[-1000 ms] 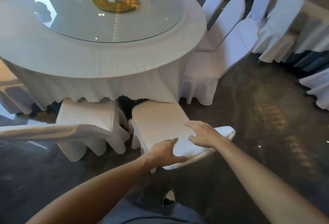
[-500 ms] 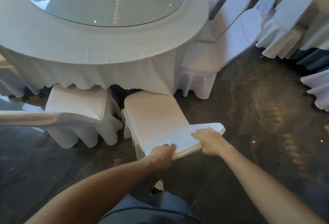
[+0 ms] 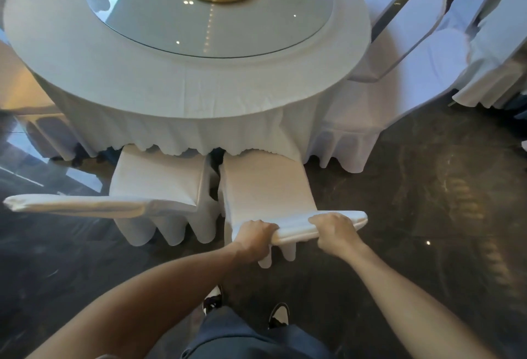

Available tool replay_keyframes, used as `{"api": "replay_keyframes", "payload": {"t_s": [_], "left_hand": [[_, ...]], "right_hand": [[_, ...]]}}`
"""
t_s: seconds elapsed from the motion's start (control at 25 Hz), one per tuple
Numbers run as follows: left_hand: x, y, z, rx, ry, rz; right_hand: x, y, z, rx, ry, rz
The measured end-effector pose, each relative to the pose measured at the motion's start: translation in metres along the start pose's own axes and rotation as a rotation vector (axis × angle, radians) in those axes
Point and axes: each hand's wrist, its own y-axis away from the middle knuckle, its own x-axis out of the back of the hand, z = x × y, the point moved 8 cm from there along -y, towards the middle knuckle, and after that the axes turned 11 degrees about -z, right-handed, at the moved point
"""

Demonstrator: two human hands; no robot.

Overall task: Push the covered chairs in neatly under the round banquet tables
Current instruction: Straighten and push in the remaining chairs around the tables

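Both hands gripping top of chair back; left hand [image 3: 254, 234] and right hand [image 3: 334, 230] fingers clenched on the covered chair [image 3: 263, 187]; seat front just under round table [image 3: 185, 73] skirt edge; step: pushing in; next likely needs straight shove toward table, square with neighbouring chair [image 3: 159, 179].

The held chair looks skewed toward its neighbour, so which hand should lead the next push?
Probably the right hand: the chair back angles with its right end farther from the table. The left hand grips the nearer end and can steady it.
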Motion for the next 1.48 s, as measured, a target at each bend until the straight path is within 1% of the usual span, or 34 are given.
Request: {"api": "replay_keyframes", "payload": {"t_s": [0.16, 0.32, 0.48, 0.6, 0.68, 0.84, 0.96, 1.04, 1.16, 1.32, 1.48], "left_hand": [[0.056, 0.013, -0.068, 0.039, -0.073, 0.053], [0.074, 0.023, -0.111, 0.031, -0.148, 0.045], [0.073, 0.017, -0.113, -0.033, -0.140, 0.072], [0.059, 0.015, -0.113, -0.068, -0.134, 0.059], [0.048, 0.014, -0.118, -0.082, -0.088, 0.069], [0.048, 0.012, -0.121, -0.060, -0.028, 0.065], [0.042, 0.014, -0.125, 0.018, 0.052, 0.047], [0.039, 0.014, -0.125, 0.032, 0.092, 0.009], [0.041, 0.013, -0.121, 0.030, 0.143, -0.090], [0.046, 0.008, -0.104, 0.087, 0.098, -0.186], [0.054, -0.007, -0.057, 0.108, 0.015, -0.242]], "right_hand": [[0.033, -0.042, -0.064, 0.004, -0.054, -0.014], [0.038, -0.067, -0.107, 0.011, -0.044, -0.022], [0.035, -0.069, -0.100, -0.051, -0.066, -0.037], [0.022, -0.064, -0.098, -0.088, -0.075, -0.049], [0.014, -0.061, -0.101, -0.094, -0.085, -0.029], [0.013, -0.061, -0.099, -0.116, -0.078, -0.002], [0.012, -0.061, -0.099, -0.114, -0.070, -0.007], [0.011, -0.061, -0.096, -0.087, -0.105, -0.072], [0.008, -0.062, -0.090, -0.047, -0.207, -0.193], [0.011, -0.055, -0.073, 0.030, -0.371, -0.295], [0.014, -0.044, -0.035, 0.052, -0.434, -0.348]]}}
